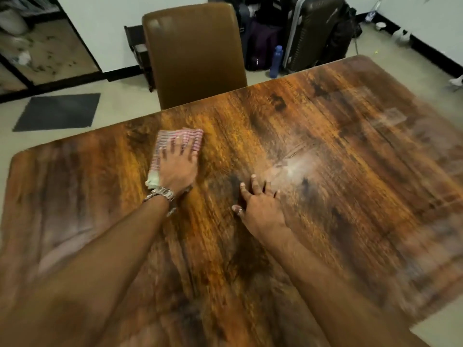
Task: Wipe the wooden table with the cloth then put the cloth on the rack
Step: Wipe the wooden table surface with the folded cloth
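Head view shows our left hand (176, 166) pressing flat, fingers spread, on the red-and-white striped cloth (175, 144) near the far edge of the dark-grained wooden table (325, 184), right hand (260, 209) splayed empty beside, so an overlong push could slide the cloth off.

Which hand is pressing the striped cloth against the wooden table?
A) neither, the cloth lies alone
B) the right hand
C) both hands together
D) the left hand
D: the left hand, the one with the wristwatch, lies flat with spread fingers on the striped cloth, while the right hand rests on the bare wooden table apart from the cloth.
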{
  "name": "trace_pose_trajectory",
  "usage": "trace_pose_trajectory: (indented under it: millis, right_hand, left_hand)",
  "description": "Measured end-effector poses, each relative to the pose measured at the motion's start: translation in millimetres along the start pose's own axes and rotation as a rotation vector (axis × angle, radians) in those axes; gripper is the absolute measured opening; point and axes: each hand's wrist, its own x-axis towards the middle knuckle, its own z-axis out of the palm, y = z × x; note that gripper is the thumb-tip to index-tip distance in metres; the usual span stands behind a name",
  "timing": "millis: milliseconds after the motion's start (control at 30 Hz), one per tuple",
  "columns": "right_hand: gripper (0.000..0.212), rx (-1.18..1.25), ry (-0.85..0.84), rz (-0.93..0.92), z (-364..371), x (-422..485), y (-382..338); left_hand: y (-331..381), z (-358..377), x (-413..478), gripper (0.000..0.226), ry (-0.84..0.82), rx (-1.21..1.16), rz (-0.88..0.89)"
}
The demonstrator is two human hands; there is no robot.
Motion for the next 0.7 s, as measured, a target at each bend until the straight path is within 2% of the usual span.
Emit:
trace_pose_trajectory:
  millis: [167, 300, 433, 633, 700]
  right_hand:
    - [0.061, 0.000, -0.041, -0.132, 32.5, -60.0, -17.4]
    - [0.058, 0.023, -0.039, -0.142, 45.6, -105.1, 10.9]
    - [0.058, 0.030, -0.014, -0.062, 46.8, -146.0, 56.8]
    - [0.057, 0.048, -0.028, 0.075, 49.1, -198.4, 121.2]
    - [0.058, 0.053, -0.047, 0.107, 53.3, -215.0, 128.9]
  left_hand:
    - [-110.1, -20.1, -96.4, 0.067, 0.063, -0.014, -0.242]
    - [-112.0, -9.3, -165.2, 0.062, 0.095, -0.002, -0.371]
    - [-46.6, 11.1, -197.8, 0.062, 0.075, 0.029, -0.364]
    - [130.6, 46.0, -237.7, 0.061, -0.008, 0.025, -0.062]
    - [169.4, 54.5, -264.6, 0.059, -0.042, -0.022, 0.028]
